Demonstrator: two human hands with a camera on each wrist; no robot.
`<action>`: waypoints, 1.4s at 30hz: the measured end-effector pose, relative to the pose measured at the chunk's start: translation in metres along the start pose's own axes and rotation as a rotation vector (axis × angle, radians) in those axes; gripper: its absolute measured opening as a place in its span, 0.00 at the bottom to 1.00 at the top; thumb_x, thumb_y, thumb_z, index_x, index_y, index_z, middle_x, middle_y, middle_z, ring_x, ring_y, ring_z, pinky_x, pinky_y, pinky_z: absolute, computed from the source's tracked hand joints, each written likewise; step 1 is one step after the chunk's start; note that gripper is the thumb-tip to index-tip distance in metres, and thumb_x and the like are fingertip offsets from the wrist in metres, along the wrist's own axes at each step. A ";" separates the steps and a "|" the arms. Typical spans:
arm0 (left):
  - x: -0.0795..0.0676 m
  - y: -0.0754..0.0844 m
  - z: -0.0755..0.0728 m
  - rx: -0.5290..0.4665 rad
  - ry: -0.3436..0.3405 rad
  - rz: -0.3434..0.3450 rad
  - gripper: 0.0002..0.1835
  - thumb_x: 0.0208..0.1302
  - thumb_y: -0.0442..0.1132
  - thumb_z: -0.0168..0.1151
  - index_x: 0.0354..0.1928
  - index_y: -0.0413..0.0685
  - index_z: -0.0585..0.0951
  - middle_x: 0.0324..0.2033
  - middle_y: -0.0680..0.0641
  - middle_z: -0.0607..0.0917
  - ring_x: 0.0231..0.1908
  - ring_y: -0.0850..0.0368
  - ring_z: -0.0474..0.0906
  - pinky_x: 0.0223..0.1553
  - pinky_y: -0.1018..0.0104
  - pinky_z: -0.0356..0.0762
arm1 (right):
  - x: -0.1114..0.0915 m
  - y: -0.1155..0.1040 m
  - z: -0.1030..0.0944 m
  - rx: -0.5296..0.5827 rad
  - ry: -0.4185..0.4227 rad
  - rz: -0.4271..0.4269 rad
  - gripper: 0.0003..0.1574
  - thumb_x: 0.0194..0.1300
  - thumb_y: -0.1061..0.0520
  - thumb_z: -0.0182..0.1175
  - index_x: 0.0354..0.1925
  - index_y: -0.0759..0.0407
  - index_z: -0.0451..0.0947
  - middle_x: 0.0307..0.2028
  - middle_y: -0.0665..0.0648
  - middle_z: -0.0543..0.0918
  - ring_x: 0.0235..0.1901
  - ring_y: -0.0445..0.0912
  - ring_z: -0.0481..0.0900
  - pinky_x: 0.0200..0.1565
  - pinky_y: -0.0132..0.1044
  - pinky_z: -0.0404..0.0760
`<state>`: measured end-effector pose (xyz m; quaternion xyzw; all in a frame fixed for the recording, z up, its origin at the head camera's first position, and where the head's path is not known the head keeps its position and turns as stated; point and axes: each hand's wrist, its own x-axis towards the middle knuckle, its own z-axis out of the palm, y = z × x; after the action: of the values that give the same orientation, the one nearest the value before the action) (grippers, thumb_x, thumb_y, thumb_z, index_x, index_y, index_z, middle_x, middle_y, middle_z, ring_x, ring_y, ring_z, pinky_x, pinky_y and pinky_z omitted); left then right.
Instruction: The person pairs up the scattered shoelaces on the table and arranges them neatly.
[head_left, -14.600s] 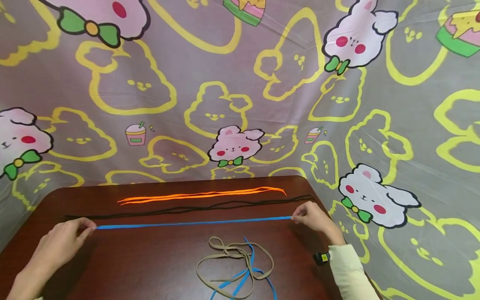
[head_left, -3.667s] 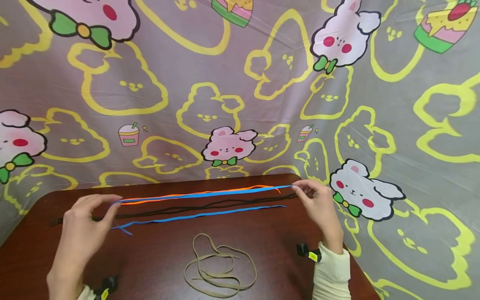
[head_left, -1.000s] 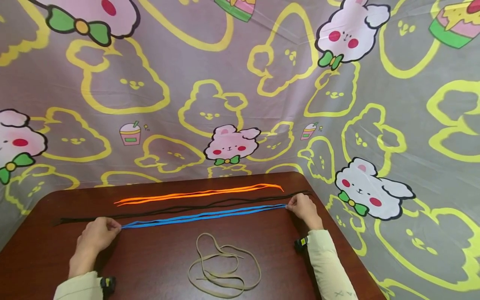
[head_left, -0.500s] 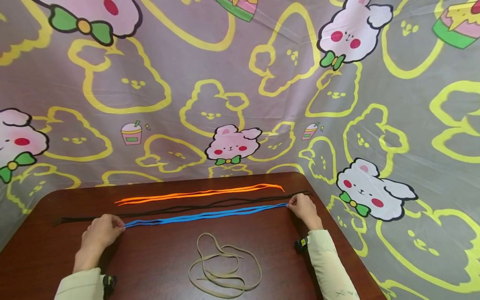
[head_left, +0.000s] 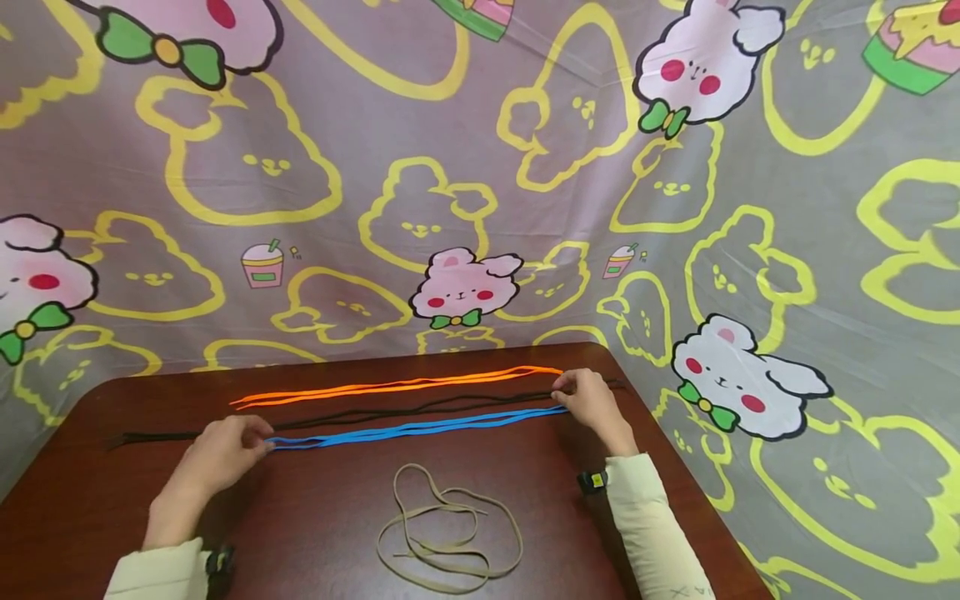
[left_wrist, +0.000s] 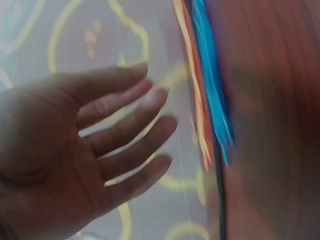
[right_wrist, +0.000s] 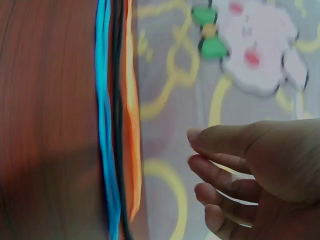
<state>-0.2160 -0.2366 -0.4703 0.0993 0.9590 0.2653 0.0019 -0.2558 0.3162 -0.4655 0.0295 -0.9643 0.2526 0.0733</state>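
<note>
Two blue shoelaces (head_left: 420, 429) lie side by side across the table, with their ends near my two hands. My left hand (head_left: 221, 454) hovers by their left end; in the left wrist view its fingers (left_wrist: 135, 130) are spread and loosely bent, with nothing between them. At the right end, my right hand (head_left: 592, 404) is raised above the laces. The right wrist view shows its fingers (right_wrist: 225, 175) loosely bent and holding nothing. Behind the blue pair run dark laces (head_left: 420, 408), and farther back orange laces (head_left: 390, 385).
A tan shoelace (head_left: 450, 546) lies loosely looped near the front of the brown table (head_left: 315, 517). A printed cloth curtain (head_left: 450, 200) rises behind the table and along its right side.
Earlier, both hands stretched one blue lace, then laid another beside it. In the last half second both have let go of the ends; the right hand has lifted, and the left has shifted inward.
</note>
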 end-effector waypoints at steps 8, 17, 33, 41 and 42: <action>0.005 0.063 0.042 -0.084 -0.141 0.206 0.09 0.62 0.34 0.71 0.43 0.37 0.85 0.32 0.51 0.87 0.33 0.58 0.82 0.35 0.58 0.80 | -0.012 -0.069 0.034 -0.077 -0.092 -0.203 0.03 0.63 0.56 0.72 0.33 0.52 0.86 0.34 0.48 0.87 0.38 0.45 0.82 0.41 0.44 0.81; 0.005 0.114 0.084 0.014 -0.159 0.182 0.08 0.63 0.41 0.72 0.28 0.51 0.82 0.22 0.56 0.79 0.25 0.61 0.73 0.28 0.59 0.73 | -0.034 -0.130 0.071 -0.138 -0.346 -0.350 0.09 0.67 0.49 0.68 0.42 0.51 0.88 0.36 0.45 0.87 0.32 0.39 0.80 0.35 0.36 0.79; 0.004 0.134 0.106 0.125 -0.115 0.154 0.18 0.52 0.35 0.78 0.20 0.50 0.73 0.18 0.54 0.71 0.20 0.58 0.67 0.26 0.60 0.63 | -0.053 -0.172 0.106 -0.266 -0.440 -0.342 0.14 0.55 0.45 0.77 0.22 0.45 0.82 0.17 0.41 0.73 0.18 0.37 0.69 0.22 0.33 0.66; 0.001 0.135 0.098 0.041 -0.192 0.155 0.17 0.51 0.27 0.70 0.18 0.49 0.72 0.16 0.53 0.69 0.19 0.58 0.64 0.23 0.63 0.60 | -0.062 -0.177 0.115 -0.264 -0.422 -0.365 0.31 0.62 0.61 0.66 0.12 0.47 0.60 0.14 0.43 0.51 0.17 0.39 0.48 0.21 0.32 0.50; 0.001 0.135 0.096 0.025 -0.214 0.148 0.16 0.51 0.27 0.71 0.19 0.50 0.73 0.17 0.54 0.70 0.19 0.58 0.65 0.23 0.63 0.62 | -0.062 -0.176 0.115 -0.268 -0.424 -0.368 0.31 0.62 0.61 0.65 0.12 0.46 0.58 0.14 0.43 0.50 0.18 0.39 0.48 0.21 0.32 0.50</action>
<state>-0.1859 -0.0741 -0.4844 0.1973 0.9467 0.2407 0.0834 -0.1922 0.1073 -0.4896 0.2459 -0.9613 0.0937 -0.0818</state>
